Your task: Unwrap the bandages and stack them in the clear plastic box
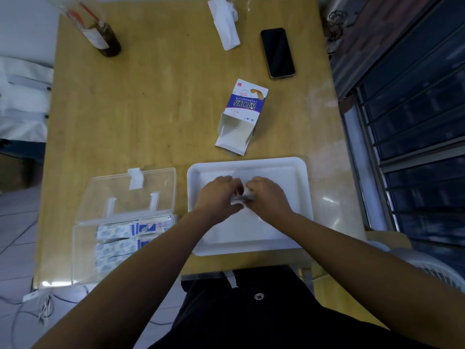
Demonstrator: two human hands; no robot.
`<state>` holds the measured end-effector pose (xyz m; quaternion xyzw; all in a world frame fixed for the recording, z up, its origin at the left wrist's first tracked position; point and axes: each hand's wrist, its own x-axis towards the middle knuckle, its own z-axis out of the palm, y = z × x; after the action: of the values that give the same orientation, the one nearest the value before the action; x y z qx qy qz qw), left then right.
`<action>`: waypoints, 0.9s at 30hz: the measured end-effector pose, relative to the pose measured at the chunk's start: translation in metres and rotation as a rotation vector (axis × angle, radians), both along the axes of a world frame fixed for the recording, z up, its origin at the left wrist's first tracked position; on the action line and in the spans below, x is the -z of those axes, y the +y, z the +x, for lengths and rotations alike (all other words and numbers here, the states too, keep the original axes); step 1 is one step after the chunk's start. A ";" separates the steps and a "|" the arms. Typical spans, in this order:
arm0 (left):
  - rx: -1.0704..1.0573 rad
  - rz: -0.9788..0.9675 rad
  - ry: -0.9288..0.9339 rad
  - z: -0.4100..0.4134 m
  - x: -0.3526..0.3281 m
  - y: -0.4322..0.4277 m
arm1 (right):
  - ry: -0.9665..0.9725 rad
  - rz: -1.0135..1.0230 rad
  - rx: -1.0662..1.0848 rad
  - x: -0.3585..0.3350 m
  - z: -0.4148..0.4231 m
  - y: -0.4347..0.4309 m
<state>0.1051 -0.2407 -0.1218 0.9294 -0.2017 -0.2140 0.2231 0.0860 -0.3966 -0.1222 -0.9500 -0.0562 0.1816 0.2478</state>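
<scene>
This looks like a room in a home. A plain wooden desk (151, 109) stands on a pale tiled floor (17, 235) beside a barred window (415, 152). On the desk lie a phone (277, 52), a crumpled tissue (224, 23) and a drink bottle (100, 34). Loose cables (45, 308) trail on the floor, and a white fan (432, 273) stands nearby.

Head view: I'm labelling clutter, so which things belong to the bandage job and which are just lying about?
Job: left hand and right hand, both pinching a small white packet; white tray; clear plastic box; bandages inside it; opened bandage carton.
Lying about: phone; bottle; crumpled white paper.
</scene>
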 end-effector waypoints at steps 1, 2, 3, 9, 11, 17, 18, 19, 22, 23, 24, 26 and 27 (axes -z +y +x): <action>-0.065 -0.070 0.024 0.003 -0.002 0.003 | -0.073 0.006 0.003 -0.005 0.004 0.000; -0.123 -0.138 0.047 0.006 -0.005 0.007 | -0.146 0.007 -0.003 -0.010 0.009 0.002; -0.166 -0.206 0.064 0.009 -0.006 0.010 | -0.217 0.004 -0.016 -0.013 0.012 0.002; -0.292 -0.451 0.546 0.006 -0.019 0.024 | -0.507 -0.013 -0.258 -0.017 0.014 0.001; -0.522 -0.492 0.850 0.005 -0.022 0.025 | -0.532 -0.020 -0.298 -0.011 0.007 -0.003; -0.783 -0.434 1.144 0.001 -0.011 0.017 | -0.602 0.102 -0.309 -0.004 -0.005 -0.002; -0.822 -0.464 1.173 0.000 -0.009 0.014 | -0.606 0.115 -0.307 -0.004 -0.006 -0.002; -0.854 -0.490 1.191 -0.002 -0.008 0.012 | -0.607 0.121 -0.301 -0.003 -0.008 -0.002; -0.858 -0.459 1.197 -0.006 -0.010 0.006 | -0.605 0.123 -0.277 -0.001 -0.013 -0.004; -0.843 -0.435 1.169 -0.006 -0.011 0.005 | -0.599 0.122 -0.273 0.000 -0.014 -0.006; -0.838 -0.418 1.130 -0.006 -0.012 0.005 | -0.585 0.120 -0.270 0.002 -0.014 -0.007; -0.847 -0.403 1.068 -0.005 -0.012 0.004 | -0.544 0.102 -0.266 0.004 -0.015 -0.010; -0.843 -0.387 1.038 -0.004 -0.012 0.004 | -0.520 0.081 -0.263 0.004 -0.014 -0.011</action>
<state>0.1009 -0.2367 -0.1102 0.6495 0.2748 -0.4859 0.5163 0.0718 -0.4073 -0.1262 -0.9385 -0.2478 -0.0398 0.2370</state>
